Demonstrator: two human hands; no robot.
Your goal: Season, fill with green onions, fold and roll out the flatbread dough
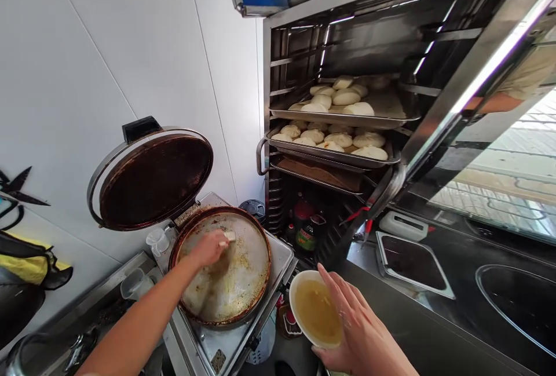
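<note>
Over the round griddle pan [249, 260], my left hand [209, 248] is closed around a small brush [230, 236] with pale bristles. The bristles are down at the pan's greasy surface, which has yellowish oil and brown specks on it; most of the handle is hidden in my fist. My right hand [354, 324] grips a white bowl [297, 316] of yellowish liquid that looks like oil, thumb below and fingers along the far side. The bowl is tilted a little, just right of the griddle. The griddle's dark round lid [156, 179] stands raised behind the pan.
A metal rack [267, 103] holds trays of pale buns [346, 97] at the back. Bottles [306, 236] stand low inside it. Plastic cups [157, 241] are left of the griddle. At right is a counter with a rectangular metal container [414, 260] and a round pot opening [521, 300].
</note>
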